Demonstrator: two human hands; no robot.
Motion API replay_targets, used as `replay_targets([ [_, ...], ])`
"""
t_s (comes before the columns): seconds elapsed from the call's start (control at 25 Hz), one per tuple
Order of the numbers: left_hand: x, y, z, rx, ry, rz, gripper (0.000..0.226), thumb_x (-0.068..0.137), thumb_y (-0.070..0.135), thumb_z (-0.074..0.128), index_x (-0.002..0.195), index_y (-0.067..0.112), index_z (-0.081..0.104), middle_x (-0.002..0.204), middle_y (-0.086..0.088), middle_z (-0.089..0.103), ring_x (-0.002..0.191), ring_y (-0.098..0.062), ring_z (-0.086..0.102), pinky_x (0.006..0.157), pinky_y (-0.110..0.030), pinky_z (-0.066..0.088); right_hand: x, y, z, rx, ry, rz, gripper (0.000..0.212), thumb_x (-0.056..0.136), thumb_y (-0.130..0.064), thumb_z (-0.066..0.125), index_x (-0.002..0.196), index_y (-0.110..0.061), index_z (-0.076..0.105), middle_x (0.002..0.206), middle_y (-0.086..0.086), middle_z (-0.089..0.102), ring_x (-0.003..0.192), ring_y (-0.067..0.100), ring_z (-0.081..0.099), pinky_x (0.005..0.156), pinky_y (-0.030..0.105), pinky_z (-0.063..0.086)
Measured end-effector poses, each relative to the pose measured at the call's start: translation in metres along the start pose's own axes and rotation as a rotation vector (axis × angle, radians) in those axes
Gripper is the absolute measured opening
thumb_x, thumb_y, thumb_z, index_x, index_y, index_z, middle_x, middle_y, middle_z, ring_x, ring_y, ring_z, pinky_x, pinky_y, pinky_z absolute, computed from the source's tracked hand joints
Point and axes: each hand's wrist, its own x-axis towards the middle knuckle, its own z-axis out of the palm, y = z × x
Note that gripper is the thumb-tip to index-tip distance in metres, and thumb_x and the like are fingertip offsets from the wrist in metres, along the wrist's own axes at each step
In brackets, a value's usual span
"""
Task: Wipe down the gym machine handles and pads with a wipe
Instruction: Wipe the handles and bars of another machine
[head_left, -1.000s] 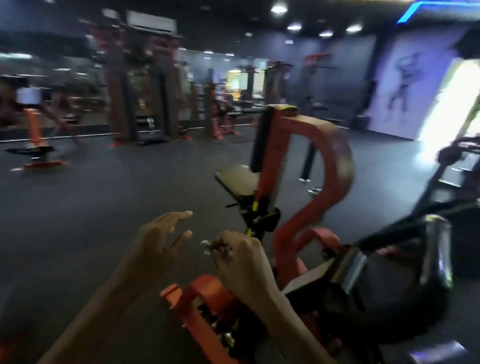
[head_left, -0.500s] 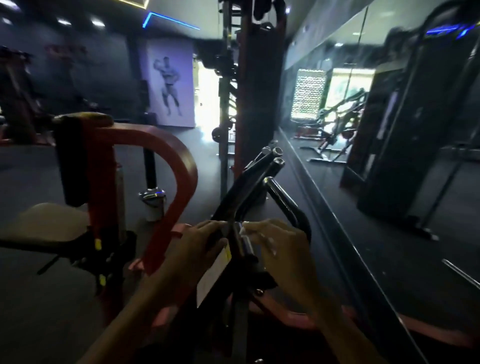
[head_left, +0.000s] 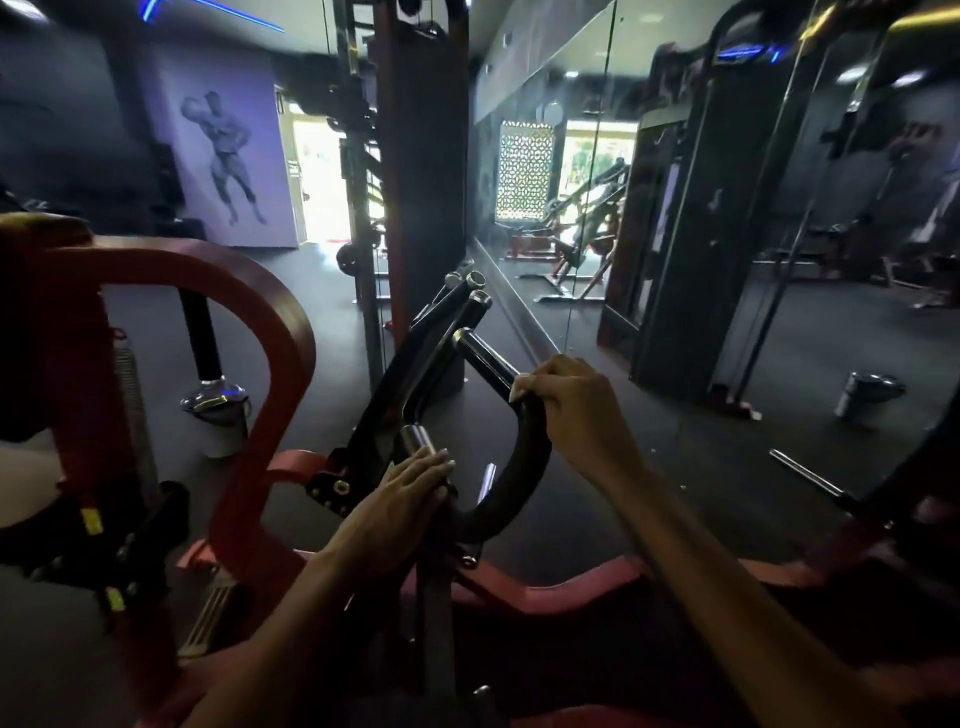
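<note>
A black curved handle (head_left: 525, 467) with a chrome-tipped upper end (head_left: 462, 338) sticks out from the machine's black lever arm (head_left: 426, 358). My right hand (head_left: 563, 410) grips the upper bend of this handle, fingers curled round it. No wipe can be made out; anything under the palm is hidden. My left hand (head_left: 410, 486) rests on the lever arm just below a short chrome stub (head_left: 418, 439), its fingers lying fairly straight. The pale seat pad (head_left: 23, 478) shows at the far left edge.
The machine's red frame (head_left: 260, 291) arches on the left beside a chrome weight peg (head_left: 215, 400). A mirror wall (head_left: 675, 234) runs along the right. A tall dark weight tower (head_left: 421, 156) stands ahead, with dark rubber floor (head_left: 649, 467) below.
The view has swung right from the open gym floor onto the handle. My right hand slid up the curved handle and closed round it. My left hand settled on the lever arm.
</note>
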Motion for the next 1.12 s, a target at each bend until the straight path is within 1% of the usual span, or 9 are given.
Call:
replay_targets([
  [0.16,0.009,-0.015,0.003,-0.042,-0.024,0.032,0.064,0.092,0.062,0.013,0.141,0.029,0.038,0.154,0.012,0.024,0.145,-0.003,-0.001,0.12,-0.039,0.014,-0.026,-0.009,-0.002,-0.022,0.122,0.007,0.02,0.083,-0.014,0.056,0.092,-0.009,0.074,0.087,0.009,0.065,0.084,0.024,0.058,0.071,0.011,0.034],
  [0.28,0.013,-0.024,0.003,-0.088,-0.013,0.094,0.055,0.094,0.059,0.018,0.135,0.033,0.044,0.151,0.015,0.028,0.145,-0.003,-0.003,0.118,-0.033,0.004,-0.071,-0.031,0.007,-0.085,0.243,0.004,0.032,0.088,-0.019,0.045,0.101,-0.007,0.071,0.096,0.007,0.065,0.088,0.019,0.056,0.079,0.019,0.047],
  [0.36,0.017,-0.03,0.006,-0.109,0.012,0.12,0.051,0.095,0.059,0.019,0.128,0.034,0.049,0.147,0.015,0.033,0.145,-0.004,-0.001,0.117,-0.034,-0.001,-0.099,-0.043,0.023,-0.203,0.249,-0.067,0.034,0.095,-0.017,0.042,0.107,-0.001,0.069,0.103,0.008,0.067,0.093,0.016,0.055,0.09,0.023,0.045],
  [0.44,0.02,-0.033,0.01,-0.124,0.04,0.121,0.051,0.096,0.057,0.02,0.124,0.032,0.053,0.144,0.014,0.038,0.145,-0.004,0.001,0.117,-0.036,-0.003,-0.117,-0.051,0.042,-0.287,0.198,-0.101,0.033,0.097,-0.013,0.04,0.113,0.003,0.065,0.108,0.012,0.069,0.097,0.017,0.06,0.099,0.024,0.038],
  [0.64,0.02,-0.037,0.012,-0.116,0.06,0.165,0.055,0.097,0.056,0.018,0.121,0.025,0.056,0.136,0.01,0.046,0.144,-0.007,0.01,0.118,-0.036,0.0,-0.122,-0.069,0.067,-0.316,0.175,-0.113,0.028,0.09,-0.009,0.049,0.106,0.005,0.067,0.1,0.011,0.071,0.096,0.014,0.052,0.1,0.021,0.039],
  [0.8,0.022,-0.041,0.008,-0.148,0.06,0.208,0.055,0.099,0.049,0.017,0.125,0.021,0.057,0.131,0.007,0.05,0.141,-0.006,0.019,0.116,-0.021,-0.001,-0.116,-0.079,0.067,-0.434,-0.002,-0.202,0.024,0.086,-0.011,0.052,0.099,0.001,0.068,0.097,0.009,0.069,0.094,0.02,0.059,0.084,0.024,0.052],
  [0.88,0.023,-0.043,0.007,-0.156,0.054,0.219,0.054,0.1,0.046,0.017,0.125,0.02,0.057,0.131,0.006,0.051,0.14,-0.005,0.02,0.115,-0.017,0.0,-0.106,-0.088,0.071,-0.441,-0.098,-0.204,0.017,0.075,-0.018,0.069,0.086,-0.006,0.071,0.086,0.005,0.069,0.086,0.018,0.06,0.075,0.022,0.052],
  [1.0,0.027,-0.05,0.008,-0.168,0.044,0.244,0.053,0.101,0.045,0.016,0.127,0.022,0.056,0.131,0.007,0.051,0.14,-0.008,0.022,0.118,-0.026,0.006,-0.091,-0.103,0.092,-0.49,-0.239,-0.166,0.026,0.055,-0.024,0.086,0.072,-0.012,0.072,0.074,0.002,0.067,0.074,0.017,0.062,0.068,0.023,0.053],
  [1.12,0.029,-0.055,0.008,-0.16,0.017,0.257,0.051,0.101,0.045,0.016,0.128,0.025,0.054,0.132,0.01,0.049,0.14,-0.011,0.025,0.118,-0.041,0.015,-0.082,-0.108,0.107,-0.438,-0.294,-0.124,0.027,0.053,-0.022,0.088,0.07,-0.01,0.07,0.073,0.004,0.067,0.075,0.019,0.062,0.069,0.025,0.055],
])
